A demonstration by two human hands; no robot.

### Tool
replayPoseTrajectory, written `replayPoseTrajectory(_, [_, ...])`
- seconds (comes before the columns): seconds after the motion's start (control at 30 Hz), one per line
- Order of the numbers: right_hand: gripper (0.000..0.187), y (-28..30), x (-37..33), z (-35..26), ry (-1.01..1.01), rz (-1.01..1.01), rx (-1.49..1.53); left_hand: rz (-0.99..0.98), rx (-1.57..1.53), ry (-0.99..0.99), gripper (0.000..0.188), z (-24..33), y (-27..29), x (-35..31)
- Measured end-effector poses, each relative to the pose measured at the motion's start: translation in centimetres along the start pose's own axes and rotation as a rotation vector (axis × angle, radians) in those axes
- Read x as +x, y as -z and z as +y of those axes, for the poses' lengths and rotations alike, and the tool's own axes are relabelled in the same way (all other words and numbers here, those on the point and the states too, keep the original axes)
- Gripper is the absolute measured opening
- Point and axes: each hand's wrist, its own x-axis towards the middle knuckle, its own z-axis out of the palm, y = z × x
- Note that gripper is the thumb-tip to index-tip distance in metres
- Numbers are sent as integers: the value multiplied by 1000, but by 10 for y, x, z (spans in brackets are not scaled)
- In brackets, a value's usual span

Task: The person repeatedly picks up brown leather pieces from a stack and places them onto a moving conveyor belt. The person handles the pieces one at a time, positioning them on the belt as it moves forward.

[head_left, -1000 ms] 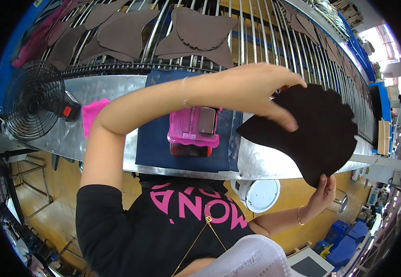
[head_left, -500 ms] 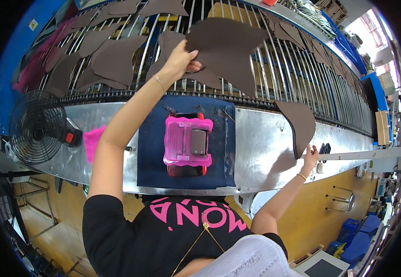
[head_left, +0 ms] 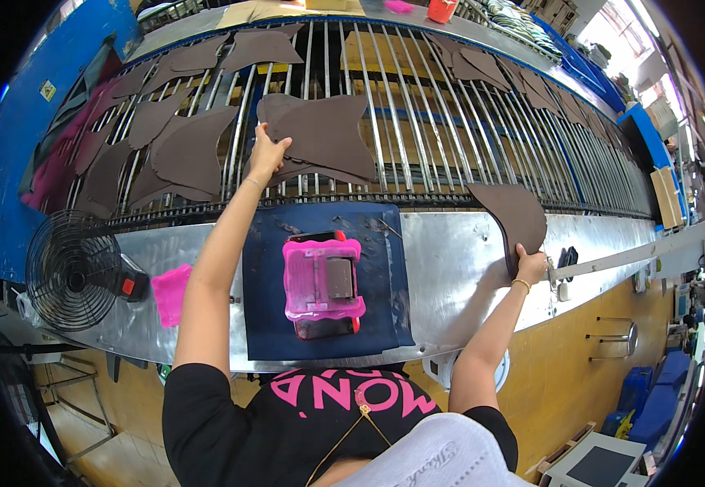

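Observation:
My left hand (head_left: 270, 154) pinches the left edge of a flat brown cut piece (head_left: 324, 130), thumb on top. That piece lies over other brown pieces on the metal rods of the rack, its upper edge pointed at the far right corner. At the right, my right hand (head_left: 529, 266) grips the lower end of curved brown pieces (head_left: 516, 215), apparently a thin stack. Their far end reaches the rack's near edge. Between my arms, a pink scalloped tray (head_left: 300, 280) holding a brown block sits on a dark blue mat (head_left: 328, 345).
More brown pieces (head_left: 190, 154) cover the rods at left and far right. A black wire fan (head_left: 75, 264) and pink cloth (head_left: 171, 294) are on the metal table at left. A pale bar (head_left: 637, 252) juts in at right. A red container (head_left: 442, 10) stands at the back.
My left hand has lowered the brown piece from above the rods onto the pieces there, moving left and nearer. The right hand has shifted slightly left, still holding its pieces. The whole view has shifted too.

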Motion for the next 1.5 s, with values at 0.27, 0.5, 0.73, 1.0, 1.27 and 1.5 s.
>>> replayPoseTrajectory(0.27, [25,-3,-11,25,194,236,170,-165,-224,-157,68,12,57,-43])
replayPoseTrajectory(0.5, [28,24,-26,87,248,198,101,-225,-266,-192,61,18,85,-82])
replayPoseTrajectory(0.73, [37,57,-52,78,295,278,-128,-287,-237,-283,62,33,80,-104])
replayPoseTrajectory(1.0, [24,165,-87,-3,551,576,413,-473,-427,-344,54,98,85,-143])
replayPoseTrajectory(1.27, [23,189,-160,-106,670,376,1231,-545,-553,-560,43,145,73,-179])
replayPoseTrajectory(1.5, [29,182,-238,-154,1009,-769,1362,-277,-334,-552,24,116,199,-172])
